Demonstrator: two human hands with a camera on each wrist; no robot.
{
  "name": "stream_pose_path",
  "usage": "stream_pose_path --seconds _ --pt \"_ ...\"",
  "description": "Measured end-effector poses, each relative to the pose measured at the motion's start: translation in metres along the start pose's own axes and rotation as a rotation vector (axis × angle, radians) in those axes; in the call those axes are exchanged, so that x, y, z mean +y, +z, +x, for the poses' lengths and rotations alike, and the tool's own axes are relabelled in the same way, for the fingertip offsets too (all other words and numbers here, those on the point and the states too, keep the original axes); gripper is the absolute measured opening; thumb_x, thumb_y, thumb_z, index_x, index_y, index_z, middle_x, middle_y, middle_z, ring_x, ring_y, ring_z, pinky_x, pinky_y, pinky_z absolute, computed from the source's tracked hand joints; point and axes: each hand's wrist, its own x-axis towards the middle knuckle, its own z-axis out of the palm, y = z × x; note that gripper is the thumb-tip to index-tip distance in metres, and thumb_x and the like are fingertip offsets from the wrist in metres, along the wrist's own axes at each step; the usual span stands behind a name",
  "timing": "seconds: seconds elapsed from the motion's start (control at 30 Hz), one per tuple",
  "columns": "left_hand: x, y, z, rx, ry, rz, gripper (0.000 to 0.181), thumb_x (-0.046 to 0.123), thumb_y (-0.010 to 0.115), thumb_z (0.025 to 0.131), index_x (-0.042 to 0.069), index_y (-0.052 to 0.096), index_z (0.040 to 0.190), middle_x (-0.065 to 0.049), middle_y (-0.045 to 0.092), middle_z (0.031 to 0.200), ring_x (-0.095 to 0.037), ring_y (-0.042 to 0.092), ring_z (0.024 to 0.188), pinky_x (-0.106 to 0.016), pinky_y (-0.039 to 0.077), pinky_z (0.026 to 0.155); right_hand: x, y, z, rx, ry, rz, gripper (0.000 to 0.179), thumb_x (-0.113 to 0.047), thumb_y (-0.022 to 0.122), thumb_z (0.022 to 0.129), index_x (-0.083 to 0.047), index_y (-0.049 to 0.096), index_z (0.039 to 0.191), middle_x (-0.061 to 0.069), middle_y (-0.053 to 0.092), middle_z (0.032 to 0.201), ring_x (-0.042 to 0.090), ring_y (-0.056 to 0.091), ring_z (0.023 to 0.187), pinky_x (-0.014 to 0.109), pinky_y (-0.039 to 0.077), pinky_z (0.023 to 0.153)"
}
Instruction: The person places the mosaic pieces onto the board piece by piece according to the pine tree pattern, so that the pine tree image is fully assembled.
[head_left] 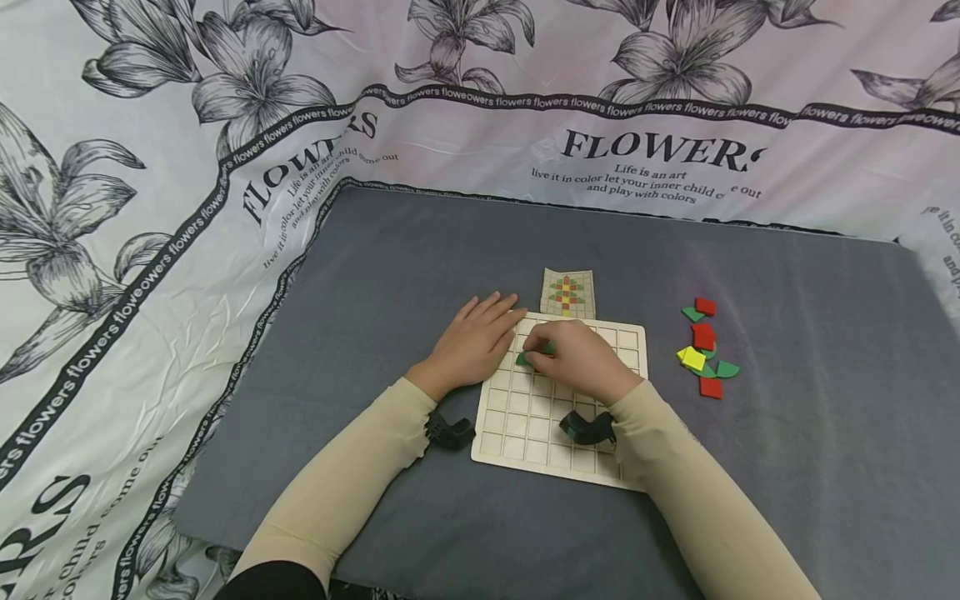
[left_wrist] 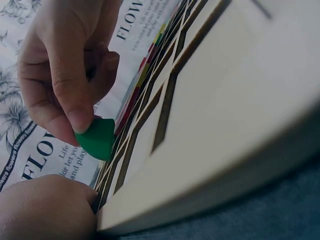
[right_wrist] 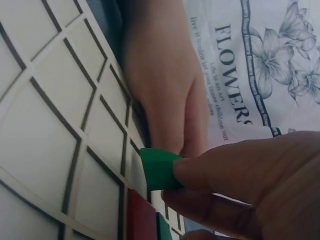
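Note:
Between thumb and fingers, my right hand [head_left: 577,360] pinches a green quarter-round tile [right_wrist: 159,170] over the upper left of a wooden grid board [head_left: 517,425]. The same tile [left_wrist: 97,139] shows clearly in the left wrist view, tilted at the grid. My left hand [head_left: 472,340] lies with its fingers extended at the board's upper left edge. In the right wrist view, a red tile [right_wrist: 141,215] sits on the board below the held tile, with part of another green tile [right_wrist: 163,227] beside it. The right hand hides some of the board in the head view.
Beyond the board lies a small pattern card [head_left: 567,293] with a coloured tree-like figure. Right of the board, loose red tiles [head_left: 702,337], yellow tiles [head_left: 691,358] and green tiles [head_left: 727,369] are scattered on the grey cloth [head_left: 420,250].

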Motion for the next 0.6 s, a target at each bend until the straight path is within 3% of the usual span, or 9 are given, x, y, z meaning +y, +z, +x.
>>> stream_pose_path --seconds 0.6 --pt "0.0001 -0.0002 0.0004 0.001 -0.004 0.014 0.049 0.034 0.031 0.117 0.023 0.041 0.164 -0.002 0.028 0.173 -0.025 0.018 0.162 -0.046 0.008 0.133 0.001 0.0062 -0.001 0.018 -0.019 -0.155 0.012 -0.015 0.078 0.097 -0.01 0.085 0.104 0.001 0.074 0.096 0.014 0.068 0.083 0.036 0.06 0.074"
